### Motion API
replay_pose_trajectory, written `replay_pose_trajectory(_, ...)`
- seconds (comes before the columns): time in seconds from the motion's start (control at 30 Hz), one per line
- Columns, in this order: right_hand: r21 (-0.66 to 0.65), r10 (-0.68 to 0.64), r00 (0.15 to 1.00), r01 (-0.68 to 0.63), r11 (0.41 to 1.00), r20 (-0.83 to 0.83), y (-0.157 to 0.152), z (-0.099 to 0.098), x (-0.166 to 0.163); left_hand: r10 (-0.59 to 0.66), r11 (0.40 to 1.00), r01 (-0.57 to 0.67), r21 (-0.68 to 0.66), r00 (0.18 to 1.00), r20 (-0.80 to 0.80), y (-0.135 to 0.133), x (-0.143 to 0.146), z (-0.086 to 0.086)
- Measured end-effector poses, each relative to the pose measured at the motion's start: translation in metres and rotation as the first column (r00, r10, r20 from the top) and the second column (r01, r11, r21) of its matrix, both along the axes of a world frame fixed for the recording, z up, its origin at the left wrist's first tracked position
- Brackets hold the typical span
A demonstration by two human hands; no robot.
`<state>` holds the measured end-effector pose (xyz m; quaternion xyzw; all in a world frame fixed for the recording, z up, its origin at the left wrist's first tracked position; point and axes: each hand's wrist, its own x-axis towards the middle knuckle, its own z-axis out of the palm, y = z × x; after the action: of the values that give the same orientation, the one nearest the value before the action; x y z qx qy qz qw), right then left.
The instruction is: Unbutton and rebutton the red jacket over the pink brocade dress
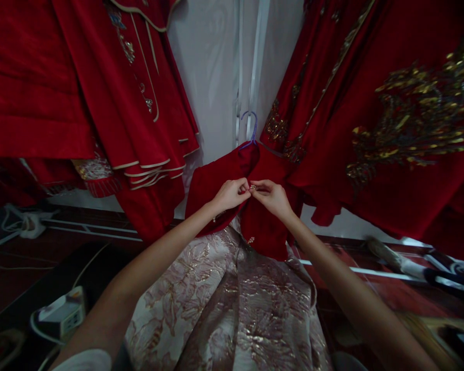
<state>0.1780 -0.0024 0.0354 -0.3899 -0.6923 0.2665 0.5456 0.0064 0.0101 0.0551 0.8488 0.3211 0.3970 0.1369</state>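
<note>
A red jacket [212, 178] hangs in front of me on a purple hanger [254, 123]. Its front edges meet near the collar, where both my hands work close together. My left hand [234, 195] pinches the jacket's front edge between thumb and fingers. Almost touching it, my right hand [270, 197] pinches a small ornate button [252, 187] on the other edge; the fingertips partly hide it. Lower on the front sits another beaded button [251, 240], where the edges are apart. A pale floral brocade garment [216, 288] shows under the jacket.
Red garments with light piping [139, 129] hang at left. A red garment with gold sequins [410, 123] hangs at right. A white power strip [65, 314] with cords lies at lower left. A metal rack bar [371, 271] runs low at right, above the floor.
</note>
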Motion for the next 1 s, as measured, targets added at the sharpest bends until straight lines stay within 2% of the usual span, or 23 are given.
replay_pose_trajectory(0.1, 0.046, 0.056, 0.991, -0.050, 0.998, -0.124, -0.005, -0.013, -0.007, -0.044, 0.998, 0.051, -0.046, 0.990, 0.134, 0.003, 0.002, -0.009)
replay_pose_trajectory(0.2, 0.061, -0.092, 0.975, 0.106, 0.992, -0.203, -0.012, -0.040, -0.015, -0.010, 0.993, 0.047, -0.111, 0.951, 0.310, 0.003, 0.003, -0.019)
replay_pose_trajectory(0.27, -0.002, -0.182, 0.981, 0.182, 0.983, -0.072, -0.016, -0.060, -0.017, 0.034, 0.984, 0.042, -0.171, 0.907, 0.420, 0.001, 0.002, -0.025)
replay_pose_trajectory(0.37, -0.121, -0.142, 0.986, 0.152, 0.981, 0.085, -0.022, -0.076, -0.010, 0.039, 0.941, 0.119, -0.317, 0.892, 0.450, -0.001, -0.005, -0.034)
replay_pose_trajectory(0.43, -0.231, -0.073, 0.997, 0.075, 0.970, 0.016, -0.026, -0.073, -0.002, 0.046, 0.873, 0.164, -0.460, 0.910, 0.412, -0.002, -0.011, -0.040)
replay_pose_trajectory(0.53, -0.380, 0.056, 0.975, -0.136, 0.915, -0.215, -0.036, -0.058, 0.007, 0.119, 0.770, 0.170, -0.615, 0.909, 0.400, -0.008, -0.016, -0.050)
replay_pose_trajectory(0.63, -0.393, 0.141, 0.924, -0.284, 0.875, -0.354, -0.048, -0.046, 0.008, 0.052, 0.689, 0.312, -0.654, 0.879, 0.474, -0.022, -0.016, -0.056)
replay_pose_trajectory(0.7, -0.388, 0.200, 0.910, -0.342, 0.856, -0.363, -0.055, -0.042, 0.005, 0.012, 0.626, 0.420, -0.657, 0.837, 0.547, -0.033, -0.015, -0.060)
replay_pose_trajectory(0.73, -0.389, 0.223, 0.908, -0.359, 0.848, -0.354, -0.058, -0.042, 0.003, 0.031, 0.613, 0.437, -0.658, 0.819, 0.573, -0.039, -0.015, -0.062)
replay_pose_trajectory(0.8, -0.369, 0.212, 0.923, -0.327, 0.870, -0.320, -0.062, -0.044, 0.000, 0.137, 0.634, 0.389, -0.669, 0.794, 0.592, -0.047, -0.015, -0.067)
replay_pose_trajectory(0.87, -0.301, 0.123, 0.961, -0.197, 0.933, -0.247, -0.064, -0.045, -0.005, 0.273, 0.677, 0.286, -0.678, 0.758, 0.592, -0.053, -0.015, -0.074)
replay_pose_trajectory(0.93, -0.215, 0.035, 0.989, -0.065, 0.974, -0.141, -0.067, -0.046, -0.012, 0.375, 0.705, 0.218, -0.674, 0.693, 0.616, -0.058, -0.014, -0.081)
replay_pose_trajectory(1.0, -0.165, 0.006, 0.999, -0.012, 0.986, -0.041, -0.068, -0.046, -0.022, 0.418, 0.726, 0.222, -0.651, 0.609, 0.674, -0.063, -0.012, -0.088)
